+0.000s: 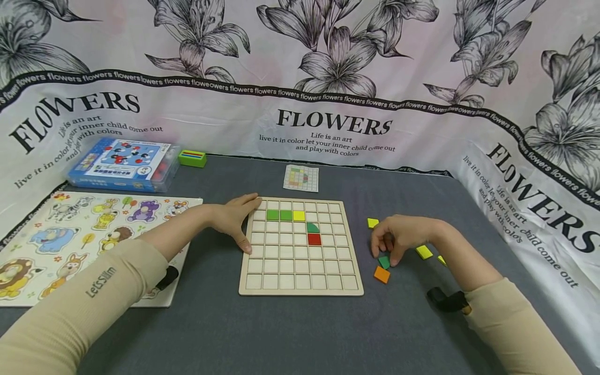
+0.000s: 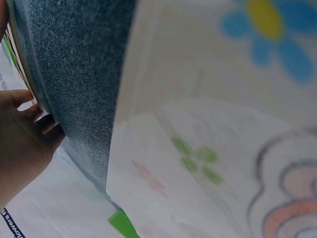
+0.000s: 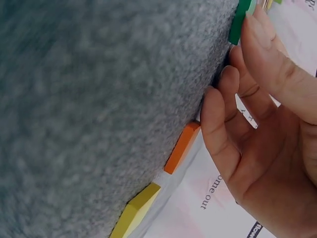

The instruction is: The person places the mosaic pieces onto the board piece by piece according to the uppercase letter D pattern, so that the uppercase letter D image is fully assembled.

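Along the left edge of a square wooden grid board [image 1: 300, 291] lies my left hand [image 1: 233, 217], fingers spread and thumb at the side. Two light green squares [image 1: 278, 215], a yellow square [image 1: 298, 215], a dark green quarter-round piece [image 1: 312, 227] and a red square [image 1: 314, 239] sit in its cells. My right hand [image 1: 398, 237] is right of the board, thumb and index finger pinching a dark green piece [image 1: 384, 262] at the table; its full shape is partly hidden. An orange square [image 1: 382, 274] lies just in front of that piece.
Yellow pieces [image 1: 424, 252] lie around the right hand. Behind the board is a small pattern card [image 1: 301, 178]. At left are an animal picture board [image 1: 100, 208], a blue plastic box [image 1: 122, 164] and a green block [image 1: 192, 158]. A flowered cloth hangs behind.
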### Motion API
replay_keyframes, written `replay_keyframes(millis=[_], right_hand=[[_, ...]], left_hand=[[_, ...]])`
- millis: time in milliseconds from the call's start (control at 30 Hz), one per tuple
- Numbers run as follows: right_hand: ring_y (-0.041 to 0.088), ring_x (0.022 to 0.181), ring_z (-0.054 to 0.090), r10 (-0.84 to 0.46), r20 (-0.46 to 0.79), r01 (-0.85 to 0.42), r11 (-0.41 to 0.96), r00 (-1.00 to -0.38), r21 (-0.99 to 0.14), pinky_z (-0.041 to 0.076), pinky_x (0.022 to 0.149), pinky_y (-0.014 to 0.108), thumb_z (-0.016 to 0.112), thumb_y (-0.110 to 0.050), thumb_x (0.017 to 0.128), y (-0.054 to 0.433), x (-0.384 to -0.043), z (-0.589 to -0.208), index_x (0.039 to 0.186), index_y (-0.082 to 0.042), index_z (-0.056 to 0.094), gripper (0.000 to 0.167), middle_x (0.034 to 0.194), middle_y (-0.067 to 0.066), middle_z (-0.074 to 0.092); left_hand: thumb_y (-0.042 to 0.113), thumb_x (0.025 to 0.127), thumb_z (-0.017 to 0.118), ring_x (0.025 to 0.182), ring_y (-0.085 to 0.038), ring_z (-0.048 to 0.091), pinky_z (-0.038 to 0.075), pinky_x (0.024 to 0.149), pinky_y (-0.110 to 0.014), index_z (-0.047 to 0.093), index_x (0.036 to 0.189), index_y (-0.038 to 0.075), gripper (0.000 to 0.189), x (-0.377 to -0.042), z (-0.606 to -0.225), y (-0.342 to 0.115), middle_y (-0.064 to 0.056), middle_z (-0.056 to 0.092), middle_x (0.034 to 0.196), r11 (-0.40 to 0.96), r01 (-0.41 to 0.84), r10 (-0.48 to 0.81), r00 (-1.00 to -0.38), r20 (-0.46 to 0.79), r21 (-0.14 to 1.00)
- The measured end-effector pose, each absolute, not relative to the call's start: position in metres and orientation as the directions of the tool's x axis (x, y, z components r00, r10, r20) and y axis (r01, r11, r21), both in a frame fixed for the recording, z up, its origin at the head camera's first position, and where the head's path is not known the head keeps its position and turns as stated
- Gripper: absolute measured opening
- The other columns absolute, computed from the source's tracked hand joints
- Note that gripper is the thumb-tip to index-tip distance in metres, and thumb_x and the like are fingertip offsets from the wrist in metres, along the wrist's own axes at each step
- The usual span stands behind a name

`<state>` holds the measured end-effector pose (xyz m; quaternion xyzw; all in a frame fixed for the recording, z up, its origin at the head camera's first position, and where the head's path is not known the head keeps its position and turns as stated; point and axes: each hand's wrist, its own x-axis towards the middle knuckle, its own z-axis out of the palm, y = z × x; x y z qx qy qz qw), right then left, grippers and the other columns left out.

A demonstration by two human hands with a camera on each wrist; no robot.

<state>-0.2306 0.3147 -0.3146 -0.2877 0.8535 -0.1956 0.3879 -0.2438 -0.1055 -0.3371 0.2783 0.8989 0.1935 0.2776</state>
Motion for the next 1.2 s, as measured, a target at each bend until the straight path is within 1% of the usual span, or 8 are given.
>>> replay_keyframes(millis=[133, 333, 467, 600, 733, 867, 1033, 1200], right_hand=[[0.013, 0.077, 0.057, -0.643, -0.549, -0.351, 0.759, -0.533, -0.548, 0.054, 0.07, 0.026, 0.083, -0.007, 0.075, 0.3129, -0.2309, -0.3149, 0.094, -0.018, 0.072, 0.024, 0.091, 0.003, 0.065], [0.013, 0.076, 0.056, -0.653, -0.544, -0.368, 0.752, -0.528, -0.547, 0.053, 0.068, 0.026, 0.08, -0.001, 0.076, 0.3116, -0.2301, -0.3139, 0.091, -0.015, 0.072, 0.023, 0.091, 0.005, 0.064], [0.013, 0.078, 0.056, -0.648, -0.551, -0.352, 0.755, -0.525, -0.553, 0.052, 0.069, 0.026, 0.082, -0.003, 0.075, 0.3116, -0.229, -0.3131, 0.096, -0.015, 0.071, 0.026, 0.092, 0.007, 0.061], [0.013, 0.078, 0.056, -0.66, -0.546, -0.348, 0.744, -0.516, -0.571, 0.053, 0.069, 0.026, 0.085, -0.008, 0.074, 0.3117, -0.2274, -0.3136, 0.099, -0.017, 0.071, 0.03, 0.094, 0.008, 0.06], [0.012, 0.077, 0.057, -0.686, -0.524, -0.373, 0.72, -0.505, -0.585, 0.054, 0.069, 0.027, 0.085, -0.01, 0.074, 0.3113, -0.2264, -0.3147, 0.097, -0.019, 0.073, 0.028, 0.092, 0.008, 0.062], [0.012, 0.075, 0.059, -0.695, -0.515, -0.382, 0.712, -0.502, -0.589, 0.055, 0.068, 0.026, 0.085, -0.009, 0.073, 0.3105, -0.2272, -0.3155, 0.092, -0.016, 0.072, 0.023, 0.088, 0.007, 0.064], [0.012, 0.07, 0.059, -0.651, -0.538, -0.355, 0.751, -0.535, -0.556, 0.053, 0.065, 0.026, 0.084, -0.009, 0.074, 0.309, -0.2277, -0.3151, 0.086, -0.013, 0.069, 0.02, 0.083, 0.004, 0.065], [0.01, 0.065, 0.052, -0.605, -0.544, -0.332, 0.787, -0.582, -0.52, 0.046, 0.06, 0.024, 0.083, -0.013, 0.077, 0.3078, -0.2277, -0.3129, 0.082, -0.014, 0.067, 0.017, 0.078, -0.001, 0.061]], left_hand=[[0.038, 0.073, 0.088, 0.154, -0.046, -0.001, 0.015, 0.123, -0.062, 0.003, 0.158, -0.001, 0.127, -0.2437, -0.3368, -0.1055, -0.025, -0.006, 0.166, 0.771, 0.394, 0.607, -0.691, -0.393, 0.501], [0.038, 0.074, 0.087, 0.154, -0.047, -0.002, 0.014, 0.123, -0.063, 0.002, 0.158, -0.002, 0.127, -0.2433, -0.3363, -0.1054, -0.025, -0.006, 0.166, 0.768, 0.393, 0.611, -0.686, -0.394, 0.506], [0.038, 0.074, 0.087, 0.154, -0.047, -0.002, 0.014, 0.123, -0.063, 0.002, 0.158, -0.002, 0.126, -0.2432, -0.3366, -0.1054, -0.025, -0.006, 0.166, 0.767, 0.396, 0.613, -0.685, -0.394, 0.506], [0.038, 0.074, 0.087, 0.154, -0.047, -0.002, 0.014, 0.123, -0.063, 0.002, 0.158, -0.002, 0.127, -0.2429, -0.336, -0.1052, -0.025, -0.006, 0.166, 0.768, 0.395, 0.611, -0.687, -0.393, 0.505], [0.039, 0.073, 0.088, 0.154, -0.047, -0.002, 0.014, 0.122, -0.063, 0.002, 0.158, -0.002, 0.128, -0.2426, -0.335, -0.1053, -0.026, -0.006, 0.165, 0.767, 0.397, 0.612, -0.688, -0.391, 0.504], [0.039, 0.074, 0.087, 0.154, -0.047, -0.001, 0.014, 0.122, -0.063, 0.002, 0.158, -0.002, 0.127, -0.2432, -0.3359, -0.1055, -0.026, -0.006, 0.165, 0.767, 0.4, 0.614, -0.687, -0.39, 0.502], [0.038, 0.074, 0.087, 0.154, -0.047, -0.001, 0.014, 0.122, -0.063, 0.002, 0.158, -0.002, 0.127, -0.2439, -0.3371, -0.1055, -0.025, -0.006, 0.166, 0.766, 0.397, 0.614, -0.687, -0.39, 0.506], [0.039, 0.073, 0.088, 0.153, -0.048, -0.001, 0.014, 0.122, -0.063, 0.002, 0.158, -0.001, 0.128, -0.2431, -0.3358, -0.1054, -0.026, -0.006, 0.165, 0.766, 0.397, 0.613, -0.688, -0.389, 0.505]])
